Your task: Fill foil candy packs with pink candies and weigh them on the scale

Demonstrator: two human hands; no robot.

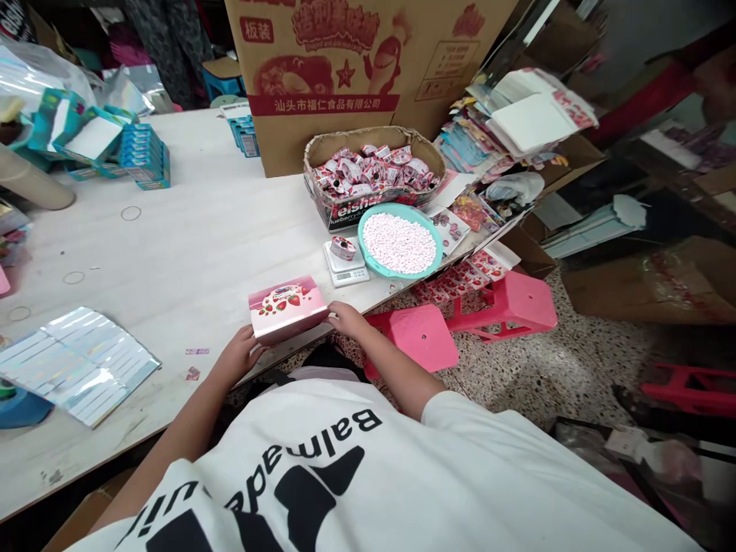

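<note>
I record one pink-and-white rectangular cardboard box, its top printed with red strawberries; left hand and right hand clamped on opposite ends.

Tabletop: left end outside picture; beige cylinder and shiny sheet there cut off. Carton at tabletop's far edge: top cropped. Strawberry box at near edge: underside hidden. Scale digits: too small to read. Clutter, far right: blurred.
</note>
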